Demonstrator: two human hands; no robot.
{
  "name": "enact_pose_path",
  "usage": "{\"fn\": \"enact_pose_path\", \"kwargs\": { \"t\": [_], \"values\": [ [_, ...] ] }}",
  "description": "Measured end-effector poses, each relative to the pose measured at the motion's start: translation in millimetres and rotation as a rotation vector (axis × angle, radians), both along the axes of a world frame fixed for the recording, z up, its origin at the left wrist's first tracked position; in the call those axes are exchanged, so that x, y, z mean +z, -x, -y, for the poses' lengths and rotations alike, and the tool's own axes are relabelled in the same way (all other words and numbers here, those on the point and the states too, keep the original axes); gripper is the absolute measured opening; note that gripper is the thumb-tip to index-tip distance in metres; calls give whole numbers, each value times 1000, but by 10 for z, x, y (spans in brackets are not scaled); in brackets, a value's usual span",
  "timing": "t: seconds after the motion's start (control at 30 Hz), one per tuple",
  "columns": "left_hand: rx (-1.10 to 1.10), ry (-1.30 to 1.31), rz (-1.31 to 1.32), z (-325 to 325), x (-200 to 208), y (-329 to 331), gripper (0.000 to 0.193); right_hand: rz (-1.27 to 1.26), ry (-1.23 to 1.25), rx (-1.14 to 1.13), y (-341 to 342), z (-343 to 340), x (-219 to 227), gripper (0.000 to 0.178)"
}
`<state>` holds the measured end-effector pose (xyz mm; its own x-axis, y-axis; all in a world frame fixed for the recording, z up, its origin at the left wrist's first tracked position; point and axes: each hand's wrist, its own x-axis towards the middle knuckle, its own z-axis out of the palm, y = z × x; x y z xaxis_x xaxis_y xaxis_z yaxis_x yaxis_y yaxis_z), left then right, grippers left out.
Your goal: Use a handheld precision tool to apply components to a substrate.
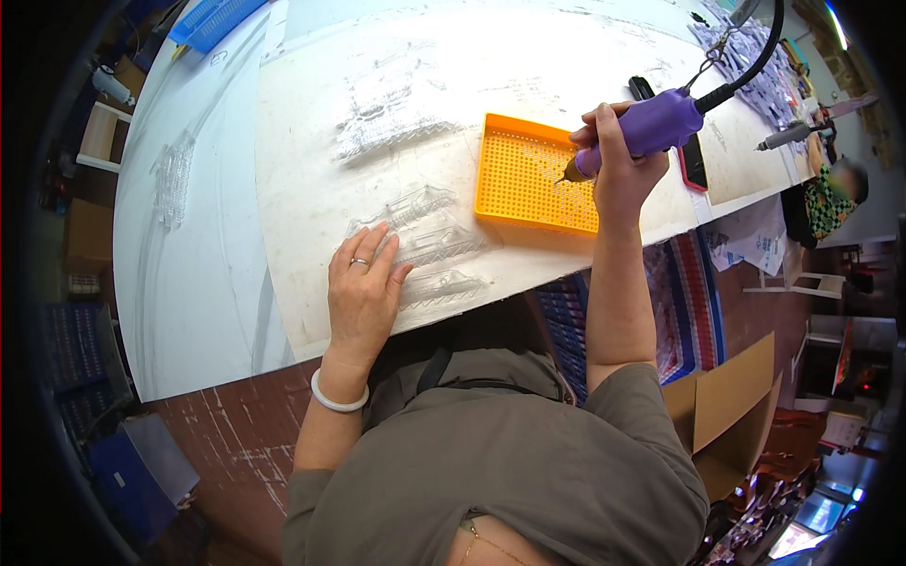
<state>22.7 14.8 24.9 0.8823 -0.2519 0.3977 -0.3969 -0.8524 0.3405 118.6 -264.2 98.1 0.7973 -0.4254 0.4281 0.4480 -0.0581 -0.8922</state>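
My right hand (623,170) is wrapped round a purple electric screwdriver (651,124), which hangs from a hook and a black cable. The tool's tip points down to the left, over an orange perforated plastic basket (519,174). My left hand (366,283) lies on the table with its fingers stretched out. Under and beside those fingers are clear ridged plastic pieces (439,243), laid in a loose row near the table edge. Whether the left fingertips press on one piece, I cannot tell.
More clear plastic pieces (392,118) lie farther back, with another stack (174,184) at the left. A phone (694,162) sits right of the basket. Pale strips (755,66) are heaped at the far right. A second hanging screwdriver (788,137) and a person (830,203) are beyond.
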Motion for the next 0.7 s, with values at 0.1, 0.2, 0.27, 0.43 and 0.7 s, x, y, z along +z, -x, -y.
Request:
{"fn": "enact_pose_path", "kwargs": {
  "t": [0.1, 0.2, 0.27, 0.43, 0.7],
  "values": [
    [-4, 8, -4, -2, 5, -5, 34, 38, 3, 16, -8, 2, -11, 9],
    [-7, 6, -5, -8, 16, -8, 34, 66, 0, 14, -40, 11, -21, 9],
    [-3, 7, -7, -11, 12, -1, 35, 61, 4, 16, -43, 3, -25, 9],
    [-4, 8, -13, -1, 18, -11, 35, 38, 9, 7, -27, 5, -7, 8],
    [3, 10, -7, 0, 19, -11, 34, 59, 15, 13, -97, 60, -16, 9]
  ]
}}
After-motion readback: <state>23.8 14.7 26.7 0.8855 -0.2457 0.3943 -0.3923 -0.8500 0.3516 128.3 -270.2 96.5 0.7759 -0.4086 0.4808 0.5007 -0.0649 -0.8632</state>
